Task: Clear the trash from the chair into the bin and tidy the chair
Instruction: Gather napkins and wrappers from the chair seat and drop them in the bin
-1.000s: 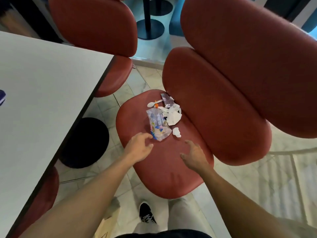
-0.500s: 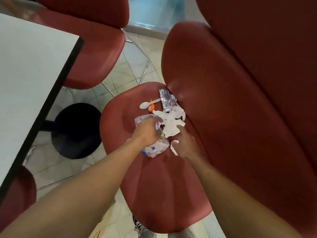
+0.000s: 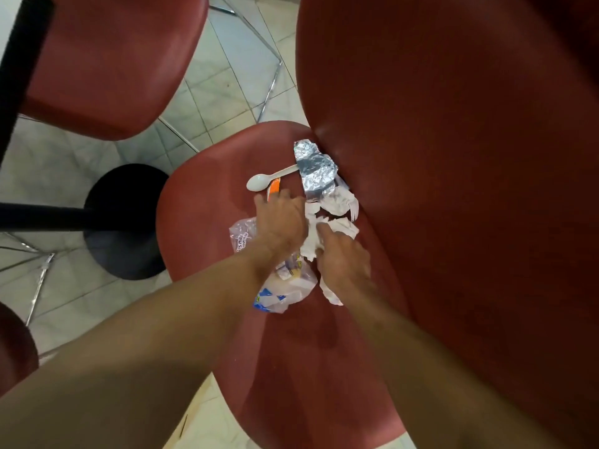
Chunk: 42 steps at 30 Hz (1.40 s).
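Observation:
Trash lies on the red chair seat [image 3: 308, 367], close to its backrest [image 3: 453, 157]: crumpled foil [image 3: 316, 171], a white plastic spoon [image 3: 257, 182], an orange scrap [image 3: 275, 187], torn white tissue [image 3: 337, 202] and a clear printed plastic bag [image 3: 285, 293]. My left hand [image 3: 280, 222] rests palm down on the bag, fingers spread toward the orange scrap and the tissue. My right hand [image 3: 343, 260] sits on the tissue with its index finger stretched out; its other fingers are hidden. A paper scrap [image 3: 330, 294] shows under its wrist. No bin is in view.
A second red chair [image 3: 107, 66] stands at the upper left, beside the dark table edge [image 3: 19, 59]. The table's black round base [image 3: 123, 222] is on the tiled floor left of the seat. Metal chair legs [image 3: 269, 89] cross the floor behind.
The view has closed in on the seat. Both hands moved forward from the seat's front onto the trash; the left now covers the bag, the right lies on the tissue.

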Tool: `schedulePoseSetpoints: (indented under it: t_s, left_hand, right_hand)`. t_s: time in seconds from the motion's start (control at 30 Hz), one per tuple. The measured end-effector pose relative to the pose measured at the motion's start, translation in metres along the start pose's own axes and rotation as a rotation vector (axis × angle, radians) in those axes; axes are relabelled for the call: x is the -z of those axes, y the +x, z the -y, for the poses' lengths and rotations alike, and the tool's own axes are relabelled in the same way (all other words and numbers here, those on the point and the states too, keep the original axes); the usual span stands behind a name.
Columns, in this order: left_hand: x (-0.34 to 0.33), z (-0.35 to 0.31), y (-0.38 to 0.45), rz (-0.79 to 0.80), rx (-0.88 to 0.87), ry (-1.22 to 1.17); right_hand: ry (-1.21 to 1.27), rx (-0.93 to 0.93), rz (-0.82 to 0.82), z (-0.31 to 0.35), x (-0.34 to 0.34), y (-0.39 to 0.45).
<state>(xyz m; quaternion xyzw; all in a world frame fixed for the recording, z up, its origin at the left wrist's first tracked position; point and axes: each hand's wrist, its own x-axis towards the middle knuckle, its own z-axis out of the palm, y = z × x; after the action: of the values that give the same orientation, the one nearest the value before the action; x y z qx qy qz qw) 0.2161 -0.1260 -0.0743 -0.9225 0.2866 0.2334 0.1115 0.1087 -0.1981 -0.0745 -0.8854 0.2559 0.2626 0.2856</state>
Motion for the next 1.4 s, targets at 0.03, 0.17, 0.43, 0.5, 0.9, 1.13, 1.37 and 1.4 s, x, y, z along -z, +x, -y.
schedulePoseSetpoints:
  t_s: [0.03, 0.17, 0.43, 0.5, 0.9, 1.13, 1.37, 1.4]
  left_hand:
    - [-0.003, 0.001, 0.001, 0.010, -0.001, 0.008]
    - [-0.006, 0.006, -0.010, 0.010, 0.016, -0.073]
    - [0.036, 0.030, -0.067, -0.132, 0.163, -0.528]
    - [0.050, 0.037, -0.089, -0.150, 0.197, -0.630]
    - [0.054, 0.103, -0.285, -0.210, 0.243, -0.983]
    - [0.016, 0.150, -0.385, -0.157, 0.268, -1.104]
    - [-0.021, 0.176, -0.450, -0.136, 0.344, -1.234]
    - [-0.024, 0.178, -0.458, -0.141, 0.358, -1.256]
  right_hand:
    - [0.023, 0.001, -0.023, 0.000, -0.002, 0.001]
    - [0.174, -0.030, -0.065, 0.001, 0.000, -0.006]
    - [0.190, -0.053, -0.211, 0.020, 0.022, -0.060]
    - [0.189, -0.059, -0.240, 0.029, 0.029, -0.080]
    - [0.440, -0.119, -0.333, 0.102, -0.010, -0.245]
    - [0.550, -0.101, -0.343, 0.129, -0.067, -0.327]
    - [0.508, -0.049, -0.277, 0.140, -0.094, -0.371]
    - [0.491, -0.029, -0.266, 0.141, -0.096, -0.375]
